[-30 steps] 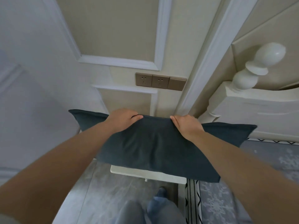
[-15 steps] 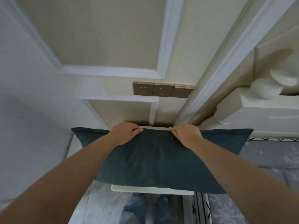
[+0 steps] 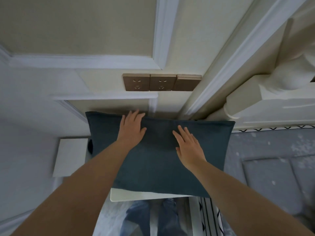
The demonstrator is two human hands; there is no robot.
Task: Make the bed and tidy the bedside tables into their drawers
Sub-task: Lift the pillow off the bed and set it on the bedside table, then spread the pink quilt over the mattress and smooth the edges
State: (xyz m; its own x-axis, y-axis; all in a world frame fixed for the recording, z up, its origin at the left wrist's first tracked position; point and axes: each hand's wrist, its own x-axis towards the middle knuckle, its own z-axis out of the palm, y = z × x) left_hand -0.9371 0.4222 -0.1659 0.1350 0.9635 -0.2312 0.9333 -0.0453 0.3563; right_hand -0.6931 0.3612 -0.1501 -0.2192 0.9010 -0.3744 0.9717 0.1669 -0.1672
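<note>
On the bedside table (image 3: 119, 195), against its far edge by the wall, a dark blue pillow (image 3: 158, 160) now lies flat, covering nearly the whole top and overhanging its right edge toward the bed (image 3: 272, 167). Only a pale strip of the table's near edge shows below it. Half a second ago we held the pillow up by its top seam, both hands curled over the fabric; now that grip is gone. Our left hand (image 3: 131, 132) rests palm-down near the pillow's far edge, fingers (image 3: 134, 116) straight and spread, the tips reaching over the seam toward the wall. Our right hand (image 3: 188, 147) lies flat on the pillow's middle, fingers extended, grasping nothing. The pillow's top edge, which earlier stood just clear of the wall moulding, now sits close under it, and its far left corner (image 3: 88, 114) has dropped lower. Above, three bronze wall sockets (image 3: 162, 82) sit in a row on the panelled wall, as before. At the right, the cream headboard post (image 3: 265, 97) stands just beside the pillow's far right corner. A white box-like surface (image 3: 69, 157) shows at the pillow's left; we cannot tell what it is. Blue jeans (image 3: 153, 217) show below the table's near edge.
</note>
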